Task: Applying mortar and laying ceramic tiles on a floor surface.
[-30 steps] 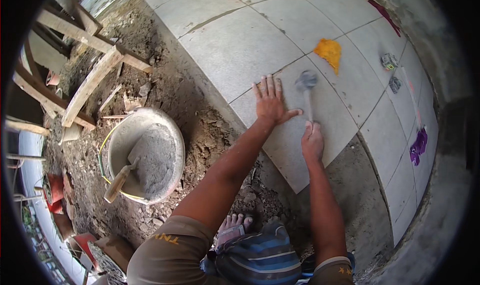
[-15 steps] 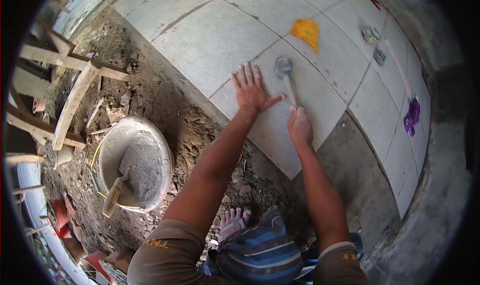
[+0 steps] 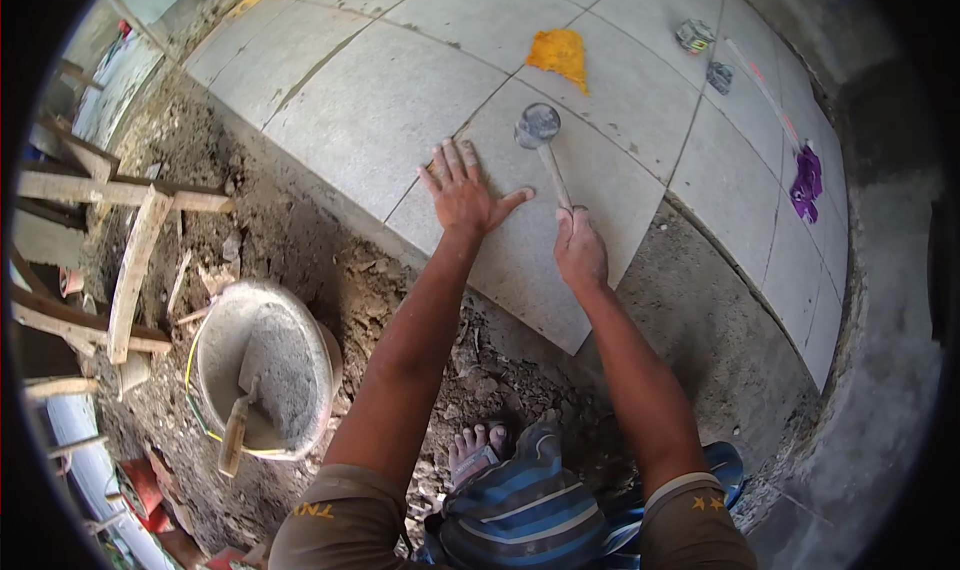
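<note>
My left hand (image 3: 468,195) lies spread, palm down, on a square pale tile (image 3: 525,280) at the near edge of the tiled surface. My right hand (image 3: 580,250) grips the handle of a mallet (image 3: 539,127), whose dark round head is over that tile, beyond my right hand. An orange cloth (image 3: 556,56) lies on the tiles above the mallet. Down at my left, on rough dirt, stands a bucket (image 3: 330,365) of grey powdery material, with a wooden-handled trowel (image 3: 234,435) inside.
Wooden framework (image 3: 140,260) and debris fill the left side. At the right lie a tape measure (image 3: 694,36), a small dark lump (image 3: 719,78), a long thin bar (image 3: 760,95) and a purple cloth (image 3: 805,180), beside a rough concrete border (image 3: 880,300). My foot (image 3: 475,450) is on the dirt below.
The view has shifted, so the tiles, cloths and both my hands appear farther left. The mallet head, blurred a second ago, shows sharply now. Both hands keep their hold and placement.
</note>
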`<state>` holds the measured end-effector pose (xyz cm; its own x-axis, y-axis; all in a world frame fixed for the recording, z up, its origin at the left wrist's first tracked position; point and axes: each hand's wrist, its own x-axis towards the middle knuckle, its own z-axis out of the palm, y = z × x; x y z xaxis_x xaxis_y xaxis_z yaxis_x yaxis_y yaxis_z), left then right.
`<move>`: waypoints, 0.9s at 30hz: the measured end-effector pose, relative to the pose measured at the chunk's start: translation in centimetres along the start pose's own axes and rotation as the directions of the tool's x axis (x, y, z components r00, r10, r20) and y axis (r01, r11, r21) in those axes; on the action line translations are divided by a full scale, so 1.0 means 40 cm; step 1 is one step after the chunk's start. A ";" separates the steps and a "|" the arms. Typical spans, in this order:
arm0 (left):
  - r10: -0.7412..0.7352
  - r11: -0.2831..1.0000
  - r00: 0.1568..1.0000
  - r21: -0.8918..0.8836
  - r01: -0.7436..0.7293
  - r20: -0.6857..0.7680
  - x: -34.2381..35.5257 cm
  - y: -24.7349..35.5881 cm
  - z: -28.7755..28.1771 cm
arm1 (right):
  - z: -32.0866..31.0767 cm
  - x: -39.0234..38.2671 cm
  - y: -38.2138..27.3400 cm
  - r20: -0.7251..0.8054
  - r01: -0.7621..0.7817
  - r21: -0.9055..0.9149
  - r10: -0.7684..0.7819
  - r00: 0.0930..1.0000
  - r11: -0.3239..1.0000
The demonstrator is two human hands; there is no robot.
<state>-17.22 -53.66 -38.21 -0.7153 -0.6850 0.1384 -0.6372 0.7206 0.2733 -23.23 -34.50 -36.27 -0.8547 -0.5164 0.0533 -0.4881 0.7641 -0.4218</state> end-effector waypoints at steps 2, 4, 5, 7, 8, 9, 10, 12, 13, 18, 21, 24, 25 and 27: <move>-0.027 0.998 0.997 0.067 0.022 0.078 0.003 -0.004 -0.011 | -0.034 -0.009 -0.048 -0.125 0.036 0.216 -0.009 0.992 0.976; -0.014 0.997 0.998 0.072 0.010 0.061 0.004 -0.003 -0.021 | -0.066 -0.044 -0.074 -0.230 0.088 0.297 -0.019 0.973 0.951; -0.010 0.997 0.999 0.077 0.007 0.039 0.009 -0.002 -0.024 | -0.074 -0.054 -0.083 -0.334 0.159 0.367 -0.029 0.942 0.917; 0.029 0.997 0.999 0.076 -0.032 0.046 0.014 0.030 -0.014 | -0.042 -0.061 -0.032 -0.311 0.093 0.263 -0.007 0.950 0.960; 0.016 0.997 0.998 0.080 -0.020 0.058 0.015 0.041 -0.009 | -0.026 -0.067 0.006 -0.270 0.036 0.168 0.011 0.963 0.985; -0.010 0.994 0.998 0.107 0.003 0.063 0.017 0.019 -0.019 | -0.014 -0.071 -0.008 -0.282 0.018 0.169 0.031 0.959 0.985; -0.017 0.992 0.997 0.123 0.007 0.081 0.018 0.019 -0.024 | -0.012 -0.065 -0.012 -0.163 -0.026 0.116 0.044 0.986 0.993; -0.018 0.985 0.997 0.173 0.005 0.074 0.009 0.025 -0.028 | -0.022 -0.063 -0.008 -0.058 -0.081 0.056 0.084 0.995 0.995; 0.004 0.986 0.997 0.165 -0.016 0.074 0.010 0.030 -0.027 | -0.029 -0.065 -0.006 -0.049 -0.075 0.072 0.078 0.996 0.995; 0.027 0.984 0.999 0.174 -0.034 0.045 0.009 0.037 -0.007 | -0.101 -0.066 0.015 -0.062 -0.097 0.108 0.104 0.993 0.989; 0.021 0.981 0.998 0.194 -0.031 0.056 0.005 0.011 -0.014 | -0.157 -0.148 -0.007 -0.131 -0.035 0.305 0.078 0.988 0.952; 0.004 0.978 0.998 0.207 -0.016 0.060 0.005 0.021 -0.026 | -0.182 -0.225 0.018 -0.337 0.084 0.388 0.056 0.940 0.918; -0.006 0.977 0.997 0.211 -0.011 0.079 0.005 0.024 -0.026 | -0.174 -0.248 0.038 -0.342 0.066 0.343 0.059 0.938 0.937; -0.014 0.977 0.995 0.214 -0.007 0.099 0.009 0.029 -0.022 | -0.140 -0.272 0.095 -0.349 0.046 0.297 0.064 0.935 0.954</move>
<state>-17.98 -53.15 -37.01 -0.7311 -0.6812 0.0397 -0.6785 0.7319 0.0625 -16.79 -23.80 -33.38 -0.8919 -0.2995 0.3387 -0.4522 0.5904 -0.6686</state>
